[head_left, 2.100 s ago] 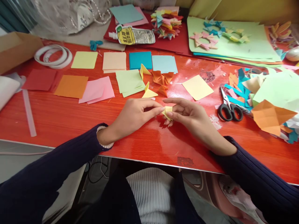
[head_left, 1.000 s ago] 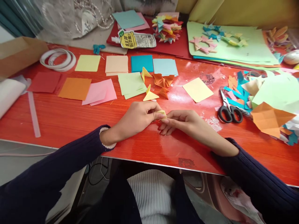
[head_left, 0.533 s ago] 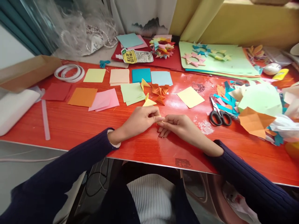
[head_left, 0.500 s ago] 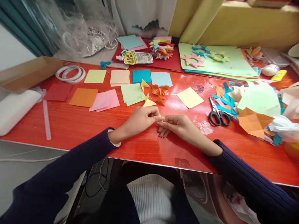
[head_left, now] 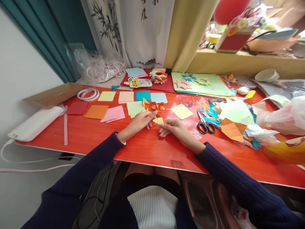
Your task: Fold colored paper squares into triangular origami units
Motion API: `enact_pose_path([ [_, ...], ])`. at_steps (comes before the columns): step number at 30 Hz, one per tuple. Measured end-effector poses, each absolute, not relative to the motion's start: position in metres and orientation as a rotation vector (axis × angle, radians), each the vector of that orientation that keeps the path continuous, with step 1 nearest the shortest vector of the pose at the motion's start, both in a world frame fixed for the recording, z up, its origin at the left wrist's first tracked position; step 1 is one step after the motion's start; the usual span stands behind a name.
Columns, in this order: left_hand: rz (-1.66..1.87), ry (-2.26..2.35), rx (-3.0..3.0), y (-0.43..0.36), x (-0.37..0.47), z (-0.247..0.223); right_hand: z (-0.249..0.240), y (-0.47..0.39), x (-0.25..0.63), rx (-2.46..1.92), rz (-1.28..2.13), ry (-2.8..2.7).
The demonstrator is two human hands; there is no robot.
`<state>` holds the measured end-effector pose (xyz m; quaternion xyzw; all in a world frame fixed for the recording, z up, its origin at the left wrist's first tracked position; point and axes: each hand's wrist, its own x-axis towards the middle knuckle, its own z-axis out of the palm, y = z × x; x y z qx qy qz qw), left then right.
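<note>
A small folded piece of pale yellow paper point(head_left: 158, 121) is held above the red table, between the two hands. My right hand point(head_left: 175, 129) pinches its right end between thumb and fingertips, the other fingers curled beneath. My left hand point(head_left: 138, 124) is just left of the paper, with thumb and fingers apart; no grip on the paper shows. Beyond the hands lie folded orange paper pieces point(head_left: 158, 106) and a folded yellow piece point(head_left: 145, 102), partly covering a stack of light green squares point(head_left: 133, 108). A flat yellow square point(head_left: 182, 111) rests to the right.
Black-handled scissors point(head_left: 206, 126) lie right of my hands, beside a heap of paper scraps point(head_left: 235, 113). Paper squares in pink point(head_left: 112, 114), orange point(head_left: 96, 112) and teal point(head_left: 143, 95) are laid out leftward. Behind are a glue pouch point(head_left: 139, 83) and folded paper rings point(head_left: 184, 84).
My left hand has come away from the pinch and its fingers have parted. The folded yellow paper now shows in my right hand. The camera view has tilted up.
</note>
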<state>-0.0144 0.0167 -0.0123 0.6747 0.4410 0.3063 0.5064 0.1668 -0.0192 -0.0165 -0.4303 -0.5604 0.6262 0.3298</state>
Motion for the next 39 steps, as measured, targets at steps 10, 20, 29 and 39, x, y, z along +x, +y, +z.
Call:
enact_pose_path([
  [10,0.81,0.969,1.616,0.012,-0.016,-0.009,-0.005,-0.025,0.161,-1.093,1.542,-1.524],
  [20,0.771,0.975,1.832,0.011,-0.015,-0.009,-0.018,-0.022,0.164,-1.123,1.299,-1.818],
  [29,0.711,0.938,2.079,0.002,-0.013,-0.006,-0.022,-0.025,0.166,-1.195,0.723,-2.184],
  [39,0.764,0.948,1.965,0.006,-0.019,0.002,-0.025,-0.025,0.167,-1.19,0.264,-2.334],
])
